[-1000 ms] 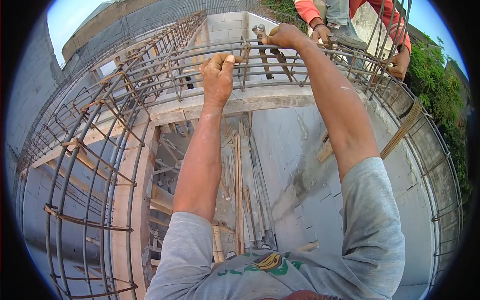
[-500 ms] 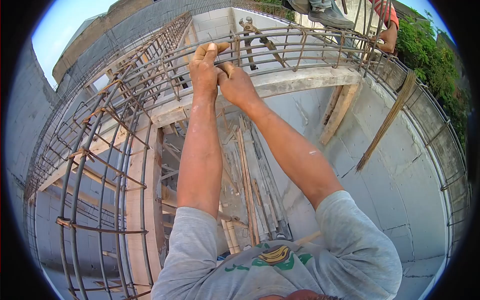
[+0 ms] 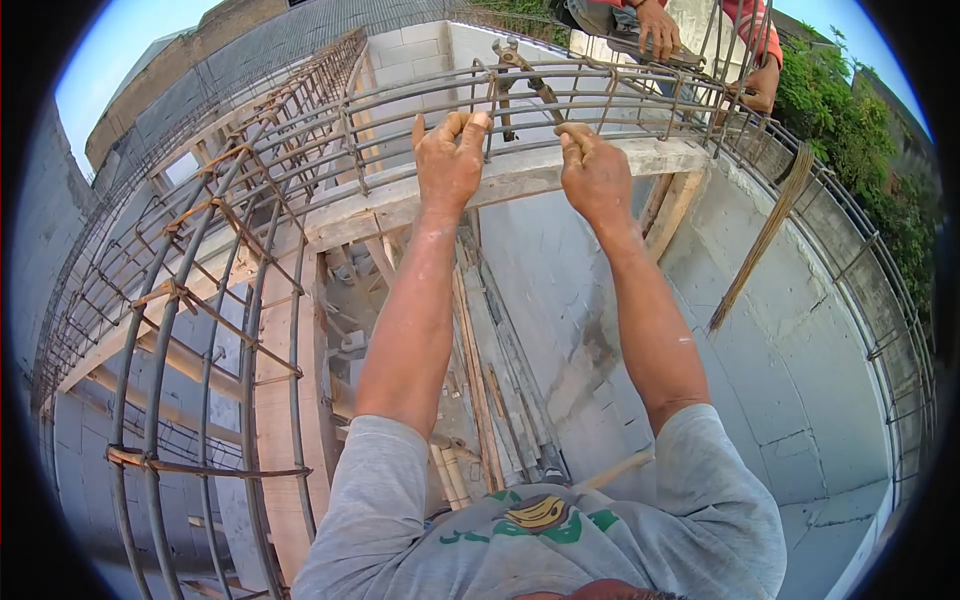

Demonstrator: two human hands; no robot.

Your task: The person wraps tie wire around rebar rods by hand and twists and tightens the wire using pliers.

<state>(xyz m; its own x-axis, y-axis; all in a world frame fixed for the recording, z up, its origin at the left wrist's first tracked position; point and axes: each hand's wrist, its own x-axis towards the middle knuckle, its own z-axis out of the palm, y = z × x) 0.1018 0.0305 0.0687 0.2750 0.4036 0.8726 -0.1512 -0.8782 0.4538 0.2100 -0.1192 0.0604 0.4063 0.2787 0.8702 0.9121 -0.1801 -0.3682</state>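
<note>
My left hand (image 3: 450,165) is raised at the near side of the horizontal rebar cage (image 3: 400,97), its fingers curled and pinched. To its right and apart from it, my right hand (image 3: 597,180) is also closed, thumb against fingers, in front of the lower bars. Whatever either pinch holds is too small or hidden to make out. Beneath the cage runs a pale wooden beam (image 3: 520,172). A rusty two-handled tool resembling a bolt cutter (image 3: 540,90) leans among the bars between and beyond my hands.
A co-worker's hands (image 3: 757,85) are at the upper right, by upright bars. A bundle of thin wire (image 3: 765,235) hangs on the right. Another rebar cage (image 3: 180,300) runs along the left. Loose planks (image 3: 490,370) lie far below, beside a grey block wall (image 3: 800,400).
My hands were together at the bars and are now apart. My right hand has moved right; my left is slightly lower and further right. The co-worker's second hand has come into view.
</note>
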